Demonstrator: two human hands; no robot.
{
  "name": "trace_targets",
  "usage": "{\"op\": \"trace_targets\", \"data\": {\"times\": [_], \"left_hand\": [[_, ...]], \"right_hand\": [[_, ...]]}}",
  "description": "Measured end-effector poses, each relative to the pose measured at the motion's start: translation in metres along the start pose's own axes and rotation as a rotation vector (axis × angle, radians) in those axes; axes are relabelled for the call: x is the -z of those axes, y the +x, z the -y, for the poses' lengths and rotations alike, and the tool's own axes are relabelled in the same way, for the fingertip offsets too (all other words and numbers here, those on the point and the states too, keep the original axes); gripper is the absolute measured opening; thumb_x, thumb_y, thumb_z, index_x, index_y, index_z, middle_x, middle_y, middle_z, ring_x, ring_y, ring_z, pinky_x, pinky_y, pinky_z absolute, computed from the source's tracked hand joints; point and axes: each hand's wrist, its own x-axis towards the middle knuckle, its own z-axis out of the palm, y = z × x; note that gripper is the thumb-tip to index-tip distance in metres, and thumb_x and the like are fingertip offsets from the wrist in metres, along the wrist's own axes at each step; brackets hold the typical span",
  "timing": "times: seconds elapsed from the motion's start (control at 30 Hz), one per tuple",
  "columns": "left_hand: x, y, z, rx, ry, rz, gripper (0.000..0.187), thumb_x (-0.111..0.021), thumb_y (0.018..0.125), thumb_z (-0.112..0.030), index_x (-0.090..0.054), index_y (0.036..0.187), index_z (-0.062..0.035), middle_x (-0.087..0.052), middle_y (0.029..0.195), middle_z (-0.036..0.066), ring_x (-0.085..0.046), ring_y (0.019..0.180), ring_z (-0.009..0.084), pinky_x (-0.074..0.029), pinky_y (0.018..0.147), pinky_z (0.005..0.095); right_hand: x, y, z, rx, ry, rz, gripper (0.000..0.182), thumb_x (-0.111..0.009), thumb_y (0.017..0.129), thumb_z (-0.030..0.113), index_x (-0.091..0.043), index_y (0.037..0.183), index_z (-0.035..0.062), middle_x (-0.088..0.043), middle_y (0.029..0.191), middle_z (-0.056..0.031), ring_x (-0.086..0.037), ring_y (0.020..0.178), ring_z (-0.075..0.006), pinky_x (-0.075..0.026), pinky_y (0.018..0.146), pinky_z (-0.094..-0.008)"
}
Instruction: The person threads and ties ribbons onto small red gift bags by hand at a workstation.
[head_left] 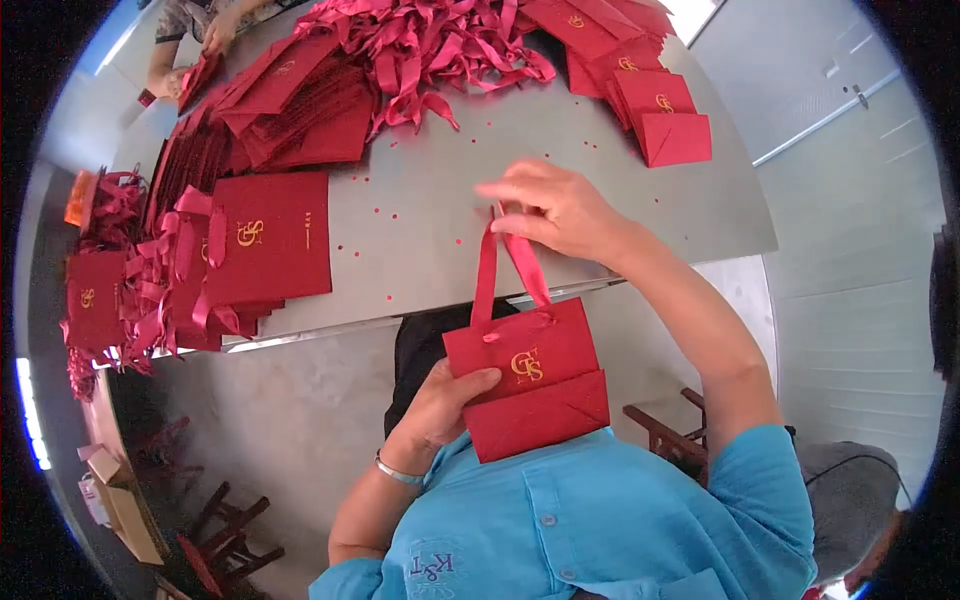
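Note:
A red paper gift bag [560,335] with a gold logo is held flat in front of my chest, its bottom panel folded up toward the body. My left hand [445,400] grips its left side, thumb on the front face and fingers behind. Above the bag, my right hand [560,210] pinches the top of the pink ribbon handle [485,275] and pulls it up taut in a loop. The right fingertips are slightly blurred. Both ribbon ends run to the upper part of the bag.
A grey table [420,190] carries a heap of loose ribbons [440,50], flat red bags [320,120] at back left and more bags [650,100] at right. Ribboned bags [270,240] lie stacked left. Wooden stools [230,540] stand below. Another person's hand [218,35] is at upper left.

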Motion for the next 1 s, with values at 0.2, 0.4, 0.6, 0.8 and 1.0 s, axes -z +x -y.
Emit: {"op": "trace_targets", "data": {"times": [0.2, 0.4, 0.6, 0.8, 1.0], "left_hand": [[-0.002, 0.000, -0.002, -0.009, -0.038, 0.004, 0.039, -0.057, 0.088, -0.004, -0.048, 0.126, 0.0013, -0.058, 0.120, 0.013, -0.058, 0.109, 0.0221, -0.048, 0.094, 0.0363], [-0.003, 0.003, 0.000, -0.048, 0.032, 0.030, 0.035, -0.055, 0.090, -0.004, -0.049, 0.124, 0.0004, -0.059, 0.118, 0.011, -0.057, 0.109, 0.0198, -0.047, 0.095, 0.0346], [-0.003, 0.001, 0.002, -0.094, 0.085, 0.036, 0.031, -0.054, 0.091, -0.005, -0.051, 0.122, 0.0002, -0.060, 0.115, 0.009, -0.057, 0.106, 0.0167, -0.047, 0.093, 0.0322], [-0.002, 0.001, 0.002, -0.076, 0.090, 0.047, 0.028, -0.054, 0.092, -0.008, -0.055, 0.118, -0.0003, -0.062, 0.112, 0.007, -0.058, 0.103, 0.0140, -0.048, 0.091, 0.0306], [0.001, 0.004, 0.002, -0.082, 0.147, 0.064, 0.027, -0.054, 0.091, -0.008, -0.054, 0.117, -0.0011, -0.062, 0.111, 0.007, -0.059, 0.101, 0.0158, -0.048, 0.089, 0.0320]], "right_hand": [[-0.001, -0.035, 0.038, 0.240, -0.092, -0.153, 0.022, -0.076, 0.071, 0.013, -0.069, 0.092, 0.0095, -0.059, 0.082, -0.0049, -0.058, 0.070, -0.0206, -0.048, 0.058, -0.0309], [-0.019, -0.058, 0.071, 0.370, -0.207, -0.028, 0.025, -0.074, 0.061, 0.009, -0.069, 0.086, 0.0081, -0.059, 0.082, -0.0024, -0.057, 0.072, -0.0189, -0.046, 0.058, -0.0309], [-0.024, -0.061, 0.074, 0.375, -0.276, -0.045, 0.024, -0.073, 0.063, 0.008, -0.066, 0.086, 0.0041, -0.058, 0.085, -0.0040, -0.056, 0.074, -0.0205, -0.046, 0.061, -0.0308], [-0.027, -0.058, 0.069, 0.381, -0.288, -0.048, 0.020, -0.073, 0.062, 0.005, -0.060, 0.078, 0.0051, -0.057, 0.086, -0.0044, -0.056, 0.074, -0.0209, -0.048, 0.063, -0.0328], [-0.019, -0.055, 0.067, 0.395, -0.233, -0.008, 0.022, -0.074, 0.061, 0.005, -0.059, 0.078, 0.0069, -0.057, 0.085, -0.0039, -0.057, 0.076, -0.0207, -0.049, 0.066, -0.0327]]}}
